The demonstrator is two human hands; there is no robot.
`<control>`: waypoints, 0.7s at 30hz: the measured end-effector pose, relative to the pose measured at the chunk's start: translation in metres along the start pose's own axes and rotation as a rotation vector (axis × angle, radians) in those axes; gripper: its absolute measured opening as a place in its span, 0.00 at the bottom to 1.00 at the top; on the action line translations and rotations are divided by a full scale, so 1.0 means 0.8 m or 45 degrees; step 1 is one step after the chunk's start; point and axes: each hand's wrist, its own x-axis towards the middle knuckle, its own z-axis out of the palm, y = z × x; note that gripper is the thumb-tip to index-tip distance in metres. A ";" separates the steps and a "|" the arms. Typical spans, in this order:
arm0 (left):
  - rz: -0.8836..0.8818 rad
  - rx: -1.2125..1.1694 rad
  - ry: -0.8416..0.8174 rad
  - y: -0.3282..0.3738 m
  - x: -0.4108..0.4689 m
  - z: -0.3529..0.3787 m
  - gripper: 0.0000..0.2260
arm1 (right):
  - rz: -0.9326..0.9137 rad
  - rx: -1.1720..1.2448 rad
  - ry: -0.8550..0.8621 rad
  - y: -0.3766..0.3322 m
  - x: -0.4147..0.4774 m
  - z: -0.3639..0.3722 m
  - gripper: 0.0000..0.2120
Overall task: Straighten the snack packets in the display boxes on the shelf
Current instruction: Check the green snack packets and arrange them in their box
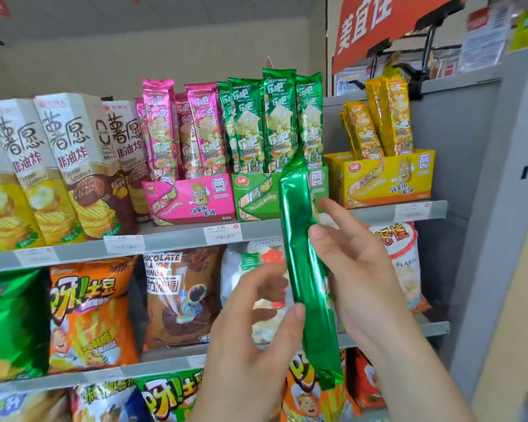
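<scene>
Right hand (360, 269) pinches the green snack packet (302, 239), left hand (247, 336) apparently too; turn its printed face outward and slot it upright into the green display box (256, 196).

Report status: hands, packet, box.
Left hand and right hand both hold green packet. Packet out of green box, tilted, in front of it. Nothing between them.
</scene>
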 end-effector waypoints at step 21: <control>-0.472 -0.984 0.184 0.009 0.099 -0.034 0.12 | 0.051 -0.520 -0.368 0.035 -0.088 0.029 0.21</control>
